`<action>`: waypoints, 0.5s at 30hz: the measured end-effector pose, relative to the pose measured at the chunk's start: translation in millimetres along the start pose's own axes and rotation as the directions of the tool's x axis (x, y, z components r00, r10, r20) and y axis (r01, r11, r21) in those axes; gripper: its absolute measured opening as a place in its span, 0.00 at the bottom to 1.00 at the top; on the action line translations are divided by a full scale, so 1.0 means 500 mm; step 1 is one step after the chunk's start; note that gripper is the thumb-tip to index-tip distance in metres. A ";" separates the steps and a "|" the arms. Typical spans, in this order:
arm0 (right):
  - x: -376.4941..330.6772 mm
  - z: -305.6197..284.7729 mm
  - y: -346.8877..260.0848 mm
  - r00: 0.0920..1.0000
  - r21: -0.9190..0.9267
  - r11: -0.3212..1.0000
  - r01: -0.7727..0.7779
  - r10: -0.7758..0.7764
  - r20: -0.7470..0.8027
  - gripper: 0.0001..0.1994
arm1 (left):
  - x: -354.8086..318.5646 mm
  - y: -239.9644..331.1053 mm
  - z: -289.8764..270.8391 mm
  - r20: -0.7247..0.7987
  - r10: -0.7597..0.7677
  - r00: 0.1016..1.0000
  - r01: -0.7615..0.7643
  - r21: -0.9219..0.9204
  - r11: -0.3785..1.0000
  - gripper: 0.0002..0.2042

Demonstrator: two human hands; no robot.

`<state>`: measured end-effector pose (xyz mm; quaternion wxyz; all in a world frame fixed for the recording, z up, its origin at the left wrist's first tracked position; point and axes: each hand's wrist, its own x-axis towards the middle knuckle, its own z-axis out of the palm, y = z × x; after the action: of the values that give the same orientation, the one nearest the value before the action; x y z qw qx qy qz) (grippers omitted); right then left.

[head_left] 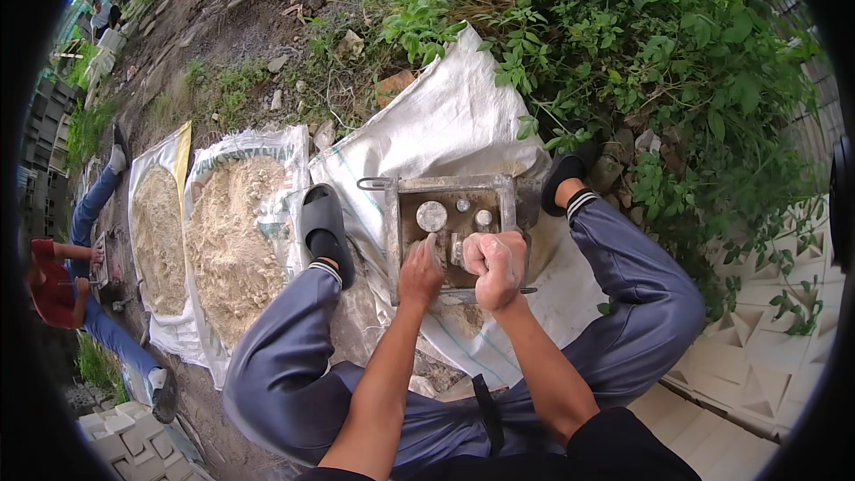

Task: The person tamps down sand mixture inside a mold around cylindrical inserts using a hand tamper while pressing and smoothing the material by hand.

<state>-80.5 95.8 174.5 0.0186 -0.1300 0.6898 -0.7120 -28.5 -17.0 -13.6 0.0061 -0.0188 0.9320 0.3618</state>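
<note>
Between my feet stands a square, dusty frame box (454, 183) with rod handles at its sides. Inside it are a large round pale disc-topped piece (432, 216), two smaller round pieces (484, 218) and a short cylinder (457, 249). My left hand (420, 273) reaches into the box's near left part, fingers drawn together; what they hold, if anything, is hidden. Above the near right part, my right hand (497, 265) is closed in a fist beside the short cylinder. Pale powder coats its fingers, and its contents cannot be seen.
The box rests on a white woven sack (445, 116). To the left, opened sacks bear heaps of sandy powder (236, 232). Leafy plants (659, 53) grow at the far right, above pale patterned blocks (757, 356). Another person (58, 281) sits at the far left.
</note>
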 end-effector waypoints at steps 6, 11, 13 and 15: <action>-0.012 -0.017 0.012 0.995 -0.114 0.989 0.095 -0.092 0.034 0.24 | 0.006 0.018 -0.008 -0.010 -0.032 0.999 0.033 0.029 0.999 0.20; -0.029 -0.006 -0.034 0.971 0.046 0.980 0.194 -0.185 -0.154 0.24 | 0.000 0.018 0.001 -0.194 0.093 0.976 -0.078 0.086 0.993 0.20; -0.008 -0.015 0.016 0.997 0.003 0.997 0.078 -0.077 -0.029 0.23 | 0.001 0.018 -0.002 -0.164 0.045 0.985 -0.032 0.077 0.996 0.20; 0.009 -0.015 0.005 0.997 -0.004 1.000 0.003 -0.003 -0.083 0.22 | 0.001 0.018 0.000 -0.111 0.020 0.994 -0.007 0.119 0.993 0.20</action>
<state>-86.7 102.3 172.7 -0.0113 -0.1014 0.6912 -0.7154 -29.2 -10.6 -7.4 -0.0473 -0.0325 0.9508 0.3044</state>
